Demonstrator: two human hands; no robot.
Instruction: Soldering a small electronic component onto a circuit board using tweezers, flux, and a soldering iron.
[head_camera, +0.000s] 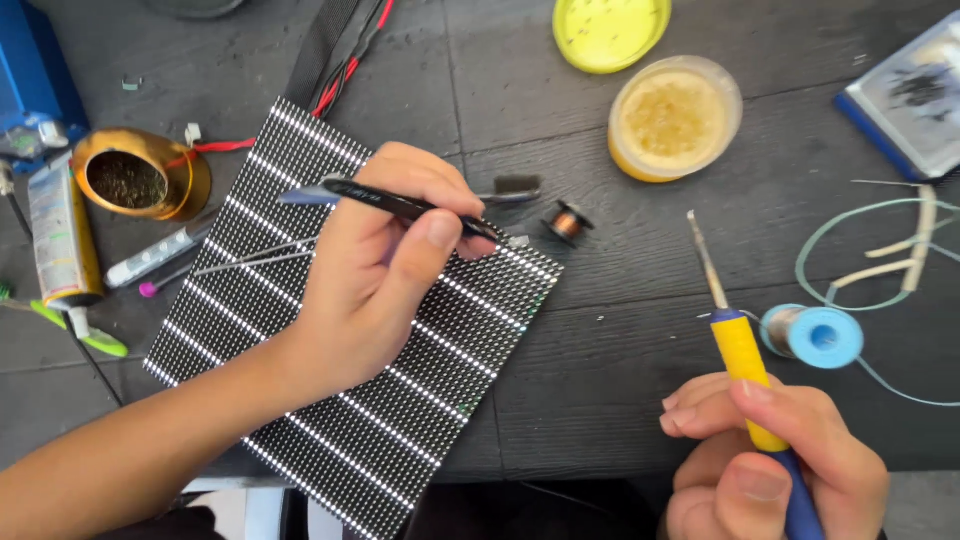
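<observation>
Far left there's a glue tube (62, 240) and a gold cup (135, 178) on the dark table (600, 380). Next over, the LED panel (380, 430) lies flat at an angle. The left hand (375, 270) rests on it, fingers pinched around black tweezers (400, 205) with the tip near the panel's right edge. Just beyond that sits a little copper wire spool (568, 222), with an open jar of yellow paste (672, 118) behind it. The right hand (770, 450) grips a yellow-and-blue soldering iron (740, 350), tip up, beside a blue solder spool (815, 336).
</observation>
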